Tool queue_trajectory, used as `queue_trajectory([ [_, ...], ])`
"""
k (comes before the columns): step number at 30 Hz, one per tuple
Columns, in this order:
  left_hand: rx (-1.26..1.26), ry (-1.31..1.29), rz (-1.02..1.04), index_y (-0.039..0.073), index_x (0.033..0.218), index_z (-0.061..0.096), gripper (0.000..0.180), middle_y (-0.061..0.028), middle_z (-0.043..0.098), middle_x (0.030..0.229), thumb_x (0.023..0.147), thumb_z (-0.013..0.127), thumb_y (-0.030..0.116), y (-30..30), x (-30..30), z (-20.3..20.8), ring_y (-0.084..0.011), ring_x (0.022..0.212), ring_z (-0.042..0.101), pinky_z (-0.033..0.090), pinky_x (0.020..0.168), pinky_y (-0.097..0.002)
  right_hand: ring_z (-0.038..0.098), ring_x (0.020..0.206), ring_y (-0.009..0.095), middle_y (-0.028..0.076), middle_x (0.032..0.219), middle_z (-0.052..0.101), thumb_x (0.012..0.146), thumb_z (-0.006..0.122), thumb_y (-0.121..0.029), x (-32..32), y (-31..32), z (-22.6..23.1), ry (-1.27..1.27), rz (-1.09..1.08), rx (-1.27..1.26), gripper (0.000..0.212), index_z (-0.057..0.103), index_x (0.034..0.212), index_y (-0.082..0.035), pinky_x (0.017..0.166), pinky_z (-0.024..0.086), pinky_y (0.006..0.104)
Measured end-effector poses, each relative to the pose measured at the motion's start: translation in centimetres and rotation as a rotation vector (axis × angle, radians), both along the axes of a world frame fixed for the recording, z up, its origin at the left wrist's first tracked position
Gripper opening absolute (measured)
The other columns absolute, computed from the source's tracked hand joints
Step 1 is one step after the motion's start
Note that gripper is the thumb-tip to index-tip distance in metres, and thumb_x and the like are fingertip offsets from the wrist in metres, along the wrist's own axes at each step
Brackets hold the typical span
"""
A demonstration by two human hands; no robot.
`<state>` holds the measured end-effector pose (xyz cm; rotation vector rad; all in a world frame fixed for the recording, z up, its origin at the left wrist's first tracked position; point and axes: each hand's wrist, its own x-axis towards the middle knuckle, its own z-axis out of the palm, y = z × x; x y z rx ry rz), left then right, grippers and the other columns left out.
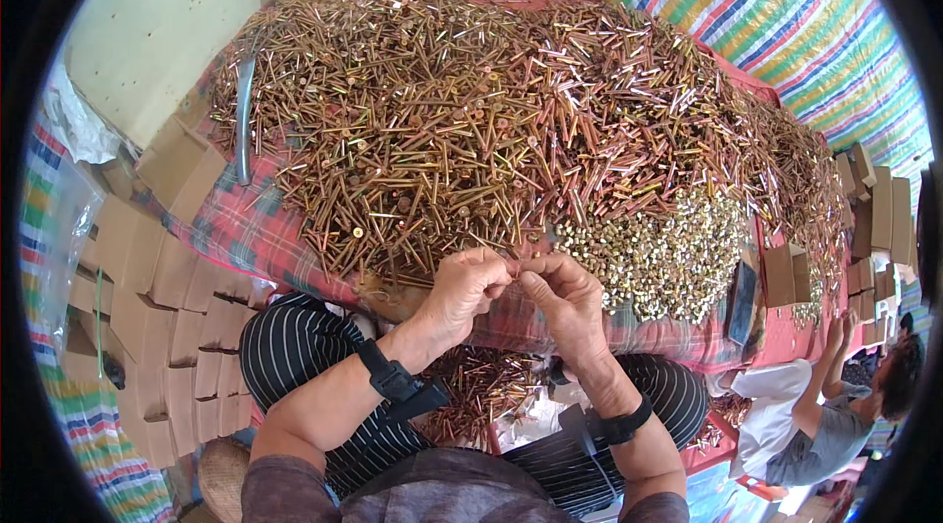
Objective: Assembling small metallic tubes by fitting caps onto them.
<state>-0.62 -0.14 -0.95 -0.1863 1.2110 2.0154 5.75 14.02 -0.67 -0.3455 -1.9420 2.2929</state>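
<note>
A wide heap of long copper-coloured bolts (422, 130) covers the table before me; several show round flat heads. Beside it on the right lies a smaller heap of shiny gold nut-like pieces (658, 253). My left hand (465, 289) and my right hand (565, 302) meet at the near edge of the bolts, fingertips almost touching. Both are closed in a pinch, thumb against fingers. What sits between the fingertips is too small and hidden to make out. Dark bands circle both wrists.
Red plaid cloth (241, 243) drapes the table edge. A curved metal bar (245, 120) lies on the left of the heap. Cardboard boxes (162, 336) stack at left; a small open box (786, 275) stands at right. Another person (825, 425) sits at the lower right.
</note>
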Motion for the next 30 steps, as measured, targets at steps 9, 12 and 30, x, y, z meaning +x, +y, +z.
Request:
queue_trajectory([
  [9, -0.046, 0.023, 0.022, 0.003, 0.076, 0.057, 0.002, 0.001, 0.047, 0.059, 0.075, 0.057, 0.003, -0.1, 0.4, 0.0, -0.0037, 0.045, 0.033, 0.022, 0.041, -0.0186, 0.053, 0.071, 0.003, -0.002, 0.083, 0.061, 0.087, 0.06, -0.001, 0.4, -0.5, 0.3, -0.032, 0.012, 0.101, 0.011, 0.061, 0.097, -0.002, 0.064, 0.045, 0.0183],
  [12, -0.032, -0.023, 0.02, 0.003, 0.075, 0.057, 0.001, 0.0012, 0.047, 0.059, 0.075, 0.057, 0.003, -0.3, 0.4, -0.1, -0.0036, 0.045, 0.033, 0.022, 0.04, -0.0185, 0.055, 0.074, 0.004, 0.0, 0.086, 0.062, 0.087, 0.058, 0.0, 0.6, -0.4, -0.2, 0.03, 0.046, 0.299, 0.012, 0.059, 0.1, -0.001, 0.068, 0.046, 0.0188],
  [30, -0.079, 0.378, -0.089, 0.003, 0.068, 0.058, 0.008, 0.0038, 0.047, 0.057, 0.075, 0.059, 0.002, -0.8, 0.3, -0.4, -0.0022, 0.049, 0.037, 0.024, 0.043, -0.019, 0.043, 0.052, 0.017, 0.012, 0.057, 0.045, 0.091, 0.057, -0.021, 1.2, -0.4, 0.2, 0.005, 0.097, 0.693, 0.027, 0.049, 0.076, 0.001, 0.048, 0.038, 0.0328],
])
